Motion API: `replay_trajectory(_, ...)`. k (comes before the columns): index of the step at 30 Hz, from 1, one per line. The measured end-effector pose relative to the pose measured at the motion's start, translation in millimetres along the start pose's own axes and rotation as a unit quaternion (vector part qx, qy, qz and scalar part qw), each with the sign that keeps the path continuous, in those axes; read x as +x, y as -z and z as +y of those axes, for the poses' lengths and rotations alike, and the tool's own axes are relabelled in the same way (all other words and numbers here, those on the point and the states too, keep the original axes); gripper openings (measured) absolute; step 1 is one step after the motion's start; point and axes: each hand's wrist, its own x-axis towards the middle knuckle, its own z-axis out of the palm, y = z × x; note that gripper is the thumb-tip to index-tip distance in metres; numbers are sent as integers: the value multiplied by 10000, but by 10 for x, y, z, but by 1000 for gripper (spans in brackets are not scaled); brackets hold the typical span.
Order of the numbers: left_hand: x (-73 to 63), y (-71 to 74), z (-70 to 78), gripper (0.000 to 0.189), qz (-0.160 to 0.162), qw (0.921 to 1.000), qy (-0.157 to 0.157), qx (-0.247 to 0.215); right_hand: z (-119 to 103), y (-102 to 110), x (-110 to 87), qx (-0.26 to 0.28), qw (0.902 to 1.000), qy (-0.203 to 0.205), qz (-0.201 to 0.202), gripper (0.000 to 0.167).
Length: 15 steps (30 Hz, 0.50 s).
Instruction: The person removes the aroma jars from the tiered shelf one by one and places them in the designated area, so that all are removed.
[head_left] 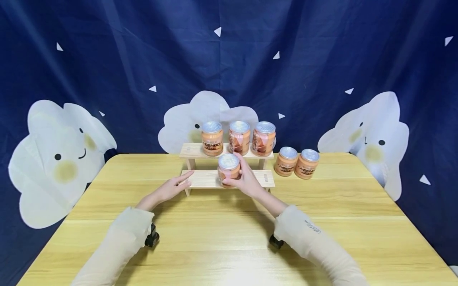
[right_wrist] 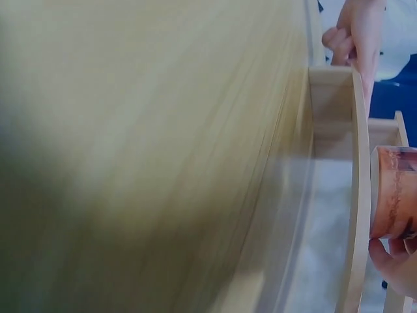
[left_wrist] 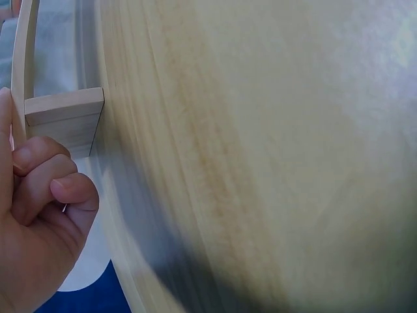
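Note:
A two-tier wooden shelf [head_left: 250, 178] stands on the yellow table [head_left: 222, 238]. My right hand [head_left: 246, 182] grips an orange jar with a silver lid [head_left: 228, 167] that stands on the lower tier; in the right wrist view the jar [right_wrist: 393, 192] shows with my fingers [right_wrist: 391, 261] under it. Three like jars [head_left: 239, 137] line the upper tier. My left hand [head_left: 177, 185] touches the left end of the lower tier with a straight index finger. Its other fingers [left_wrist: 45, 186] are curled beside the board's end [left_wrist: 65, 117].
Two more orange jars [head_left: 286, 161] [head_left: 306, 163] stand on the table right of the shelf. A dark blue curtain with white cloud figures [head_left: 61, 155] hangs behind the table. Bare tabletop lies between me and the shelf.

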Motion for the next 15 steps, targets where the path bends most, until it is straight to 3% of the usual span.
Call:
replay_trajectory(8,12,-6,-7,56,-57,9999,36,-84,138,355,-195,-176,9995,-102,228,86)
replay_trajectory(15,11,-10,-20,56,-39,9999,-64,-92,-142,630,-350,-118,9990,-370,208,83)
